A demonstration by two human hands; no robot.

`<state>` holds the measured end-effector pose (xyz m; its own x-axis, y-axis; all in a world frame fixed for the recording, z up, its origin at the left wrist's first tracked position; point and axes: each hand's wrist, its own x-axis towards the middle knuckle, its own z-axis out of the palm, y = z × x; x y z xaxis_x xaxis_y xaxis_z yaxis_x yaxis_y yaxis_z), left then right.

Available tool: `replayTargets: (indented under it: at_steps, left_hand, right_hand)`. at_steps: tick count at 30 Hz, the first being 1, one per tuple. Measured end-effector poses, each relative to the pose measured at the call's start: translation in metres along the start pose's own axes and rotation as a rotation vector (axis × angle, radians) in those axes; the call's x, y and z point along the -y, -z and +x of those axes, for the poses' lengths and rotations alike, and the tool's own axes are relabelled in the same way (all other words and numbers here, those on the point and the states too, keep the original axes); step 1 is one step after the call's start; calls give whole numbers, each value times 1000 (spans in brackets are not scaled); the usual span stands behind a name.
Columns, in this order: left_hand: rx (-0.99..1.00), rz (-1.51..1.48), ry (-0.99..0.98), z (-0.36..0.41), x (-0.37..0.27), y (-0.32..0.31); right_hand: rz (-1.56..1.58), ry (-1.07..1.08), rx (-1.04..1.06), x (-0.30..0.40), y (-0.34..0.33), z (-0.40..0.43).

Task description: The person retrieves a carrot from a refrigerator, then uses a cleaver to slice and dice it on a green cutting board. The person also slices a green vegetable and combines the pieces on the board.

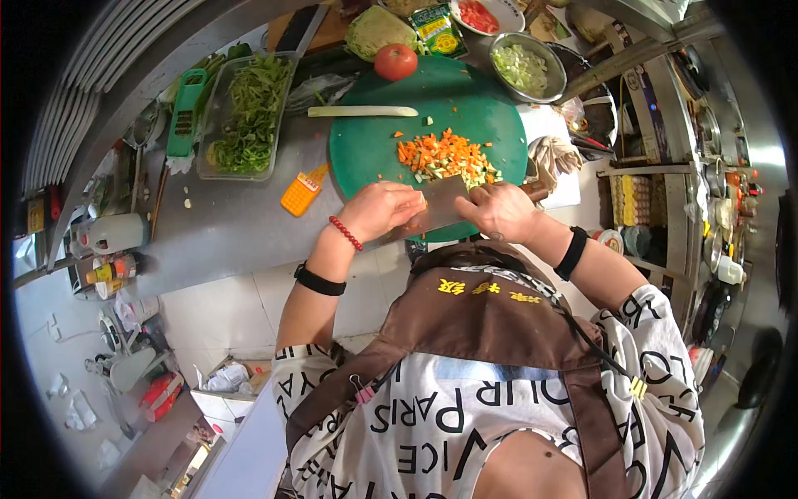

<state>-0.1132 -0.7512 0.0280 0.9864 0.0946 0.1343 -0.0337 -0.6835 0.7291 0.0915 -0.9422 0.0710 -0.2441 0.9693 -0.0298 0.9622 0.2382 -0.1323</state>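
My right hand [502, 212] grips a cleaver where its broad metal blade [446, 201] meets the wooden handle [536, 190]. My left hand [381, 209] is at the blade's other end, fingers together, with small orange bits by the fingertips; whether it holds anything is hidden. The blade is tilted over the near edge of a round green cutting board [365, 146]. Just beyond it lies a pile of diced carrot [436, 151] mixed with pale green diced pieces [477, 173]. A pale stalk [363, 111] and a whole tomato [396, 62] are farther back.
Left of the board are an orange plastic peeler-like tool [302, 192], a clear tub of leafy greens [249, 118] and a green grater [186, 115]. Behind are a halved cabbage [380, 32], a steel bowl of chopped vegetable [522, 68] and another cleaver [302, 28]. A cloth [553, 159] lies right.
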Motion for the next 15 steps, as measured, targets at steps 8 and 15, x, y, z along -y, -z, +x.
replayTargets:
  at_steps: [8,15]
  left_hand:
    - [-137,-51,417,8,-7,19]
    - [6,-103,147,-2,23,7]
  right_hand:
    - [5,71,-2,-2,2,2]
    - [-9,-21,67,0,8,2]
